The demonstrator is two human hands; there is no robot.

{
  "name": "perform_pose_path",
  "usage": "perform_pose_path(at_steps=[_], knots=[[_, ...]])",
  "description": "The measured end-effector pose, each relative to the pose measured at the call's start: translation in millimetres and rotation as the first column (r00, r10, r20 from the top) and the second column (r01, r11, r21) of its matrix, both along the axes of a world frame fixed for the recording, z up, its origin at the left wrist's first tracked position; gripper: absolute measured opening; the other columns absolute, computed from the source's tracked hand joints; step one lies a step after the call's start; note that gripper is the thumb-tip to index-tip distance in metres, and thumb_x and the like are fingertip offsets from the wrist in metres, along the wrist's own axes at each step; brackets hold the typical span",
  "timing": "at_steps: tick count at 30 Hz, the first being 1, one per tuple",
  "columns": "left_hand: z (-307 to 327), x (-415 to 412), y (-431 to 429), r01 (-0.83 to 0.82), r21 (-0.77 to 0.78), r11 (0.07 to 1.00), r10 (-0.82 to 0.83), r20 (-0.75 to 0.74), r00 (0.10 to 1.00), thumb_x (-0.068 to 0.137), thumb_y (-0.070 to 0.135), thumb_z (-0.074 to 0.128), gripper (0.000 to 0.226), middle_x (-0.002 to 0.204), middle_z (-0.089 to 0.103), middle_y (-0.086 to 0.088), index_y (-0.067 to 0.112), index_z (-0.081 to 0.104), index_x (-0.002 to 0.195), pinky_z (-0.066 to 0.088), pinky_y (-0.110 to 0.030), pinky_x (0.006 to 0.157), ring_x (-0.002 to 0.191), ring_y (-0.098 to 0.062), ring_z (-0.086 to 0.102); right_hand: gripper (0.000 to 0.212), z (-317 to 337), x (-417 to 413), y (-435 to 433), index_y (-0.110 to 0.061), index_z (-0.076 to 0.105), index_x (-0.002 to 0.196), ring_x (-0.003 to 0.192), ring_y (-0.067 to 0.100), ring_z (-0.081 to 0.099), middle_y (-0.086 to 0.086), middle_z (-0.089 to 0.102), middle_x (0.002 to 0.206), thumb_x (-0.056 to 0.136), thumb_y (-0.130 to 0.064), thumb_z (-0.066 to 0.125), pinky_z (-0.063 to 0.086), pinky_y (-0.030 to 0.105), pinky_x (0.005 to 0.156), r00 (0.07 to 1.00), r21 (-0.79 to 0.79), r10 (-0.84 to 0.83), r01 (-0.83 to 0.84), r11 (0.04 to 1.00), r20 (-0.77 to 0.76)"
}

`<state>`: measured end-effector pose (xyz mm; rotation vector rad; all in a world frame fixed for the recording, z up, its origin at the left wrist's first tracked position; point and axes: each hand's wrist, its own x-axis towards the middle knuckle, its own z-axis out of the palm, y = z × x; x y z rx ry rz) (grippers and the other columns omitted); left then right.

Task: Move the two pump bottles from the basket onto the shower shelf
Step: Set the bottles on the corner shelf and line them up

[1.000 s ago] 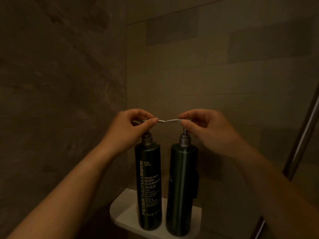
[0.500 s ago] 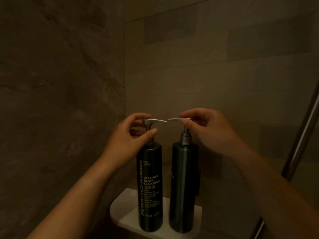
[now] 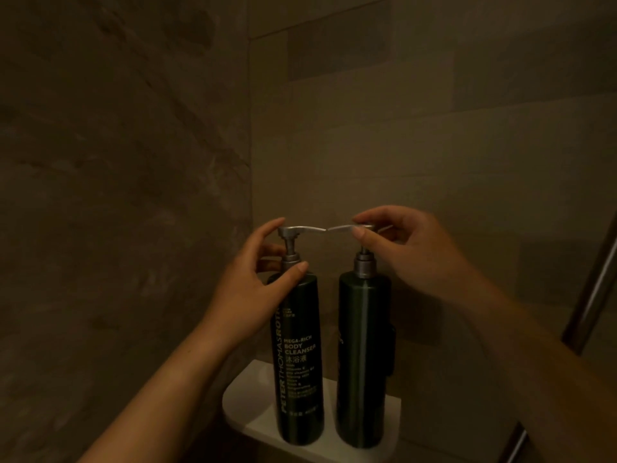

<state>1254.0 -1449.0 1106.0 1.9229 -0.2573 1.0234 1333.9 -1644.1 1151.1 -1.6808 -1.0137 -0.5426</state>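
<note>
Both pump bottles stand upright on the white shower shelf, side by side, nearly touching. The left hand cups the neck of the left bottle, its grip loosely curled around the pump stem. The right hand pinches the pump head of the right bottle. The two spouts lie level and point at each other, tips almost meeting between the hands. Each hand sits right at its own pump, so any turning of a spout looks like a short twist.
</note>
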Motion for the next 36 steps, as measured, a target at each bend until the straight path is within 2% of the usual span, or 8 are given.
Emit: perform_pose_path(at_steps=[5,9,12,16,23,27,31,36], knots=[[-5.7,-2.2,-1.1,0.008,-0.004,1.0,-0.009,-0.041,0.999,0.065,0.052,0.064,0.054,0.106,0.061,0.015,0.051,0.043,0.115,0.046,-0.014,0.076,0.096,0.009,0.057,0.029,-7.8,4.3,-2.2,-0.038,0.061,0.101,0.078,-0.002,0.061,-0.011,0.063,0.094,0.074,-0.034,0.071,0.048,0.018,0.07,0.999,0.003,0.007,-0.007,1.0,-0.035],[-14.3,-5.2,-1.7,0.011,-0.012,1.0,-0.011,-0.033,0.999,0.061,0.061,0.06,0.056,0.107,0.06,0.021,0.046,0.05,0.114,0.043,-0.004,0.07,0.097,0.014,0.054,0.043,-22.5,0.0,-3.1,-0.04,0.056,0.11,0.092,0.006,0.062,-0.012,0.062,0.104,0.071,-0.034,0.073,0.052,0.032,0.082,0.999,0.03,-0.005,0.006,1.0,-0.045],[-23.7,-4.7,-1.3,0.024,-0.046,0.999,-0.027,-0.053,0.998,0.062,0.065,0.059,0.051,0.11,0.06,0.022,0.048,0.053,0.11,0.043,-0.013,0.076,0.104,0.008,0.054,0.052,-35.2,-7.8,-3.9,-0.042,0.051,0.115,0.098,0.004,0.06,-0.015,0.061,0.108,0.067,-0.04,0.072,0.051,0.03,0.085,0.999,0.06,-0.013,0.016,0.998,-0.052],[-36.2,-5.8,-1.6,0.035,-0.072,0.997,-0.042,-0.094,0.995,0.062,0.064,0.062,0.05,0.12,0.055,0.024,0.054,0.05,0.109,0.042,-0.017,0.078,0.112,0.003,0.05,0.052,-47.3,-15.9,-6.6,-0.039,0.048,0.119,0.104,0.003,0.055,-0.017,0.057,0.112,0.073,-0.035,0.071,0.049,0.029,0.087,0.995,0.025,-0.057,0.059,0.998,-0.076],[-53.5,-14.4,-5.6,0.042,-0.076,0.996,-0.05,-0.106,0.993,0.057,0.059,0.067,0.065,0.116,0.048,0.036,0.064,0.038,0.115,0.038,-0.012,0.072,0.101,0.025,0.043,0.048,-75.2,-27.4,-10.1,-0.048,0.047,0.112,0.107,-0.001,0.052,-0.019,0.054,0.117,0.069,-0.04,0.068,0.046,0.025,0.088,0.991,0.008,-0.065,0.066,0.998,-0.12],[-63.9,-16.6,-6.8,0.053,-0.111,0.992,-0.064,-0.098,0.993,0.056,0.056,0.069,0.081,0.119,0.042,0.037,0.062,0.029,0.126,0.041,-0.009,0.071,0.104,0.025,0.041,0.065,-91.4,-31.7,-10.0,-0.043,0.047,0.121,0.109,0.001,0.055,-0.015,0.055,0.122,0.059,-0.053,0.064,0.048,0.026,0.088,0.982,0.061,-0.044,0.056,0.997,-0.184],[-74.2,-17.9,-9.8,0.05,-0.142,0.989,-0.061,-0.079,0.995,0.055,0.056,0.069,0.079,0.116,0.044,0.038,0.066,0.029,0.123,0.04,-0.01,0.073,0.103,0.026,0.042,0.066,-101.2,-35.3,-7.6,-0.05,0.039,0.123,0.108,-0.01,0.051,-0.026,0.052,0.118,0.061,-0.052,0.064,0.045,0.015,0.081,0.982,0.099,-0.034,0.054,0.994,-0.186],[-86.0,-18.8,-12.3,0.038,-0.152,0.988,-0.052,-0.084,0.995,0.055,0.054,0.069,0.077,0.117,0.044,0.041,0.068,0.029,0.12,0.039,-0.01,0.075,0.107,0.023,0.042,0.075,-115.8,-40.1,-4.3,-0.047,0.032,0.133,0.117,-0.003,0.047,-0.02,0.047,0.131,0.065,-0.05,0.064,0.044,0.031,0.096,0.982,0.101,-0.073,0.091,0.991,-0.175]])
